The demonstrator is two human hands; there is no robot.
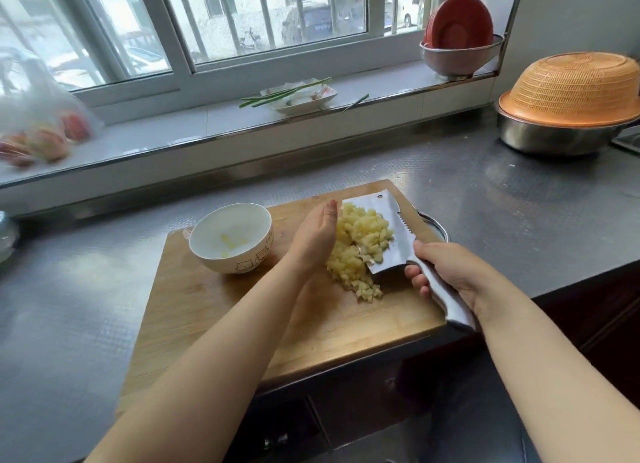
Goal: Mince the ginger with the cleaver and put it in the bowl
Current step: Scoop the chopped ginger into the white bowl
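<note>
Minced yellow ginger (360, 244) is piled on a wooden cutting board (214, 310), partly lying on the flat blade of a steel cleaver (388, 220). My right hand (446, 268) grips the cleaver's metal handle, with the blade tilted under the pile. My left hand (318, 234) stands edge-on with straight fingers against the left side of the ginger. A white bowl (231, 237) with small printed figures sits on the board's left part and holds a few yellow bits.
The board lies on a grey steel counter (519, 199). An orange woven basket (571, 88) covers a steel basin at the right. Red plates in a bowl (457, 47) stand on the windowsill, beside a dish with green onions (298, 93). A plastic bag of fruit (38, 130) sits far left.
</note>
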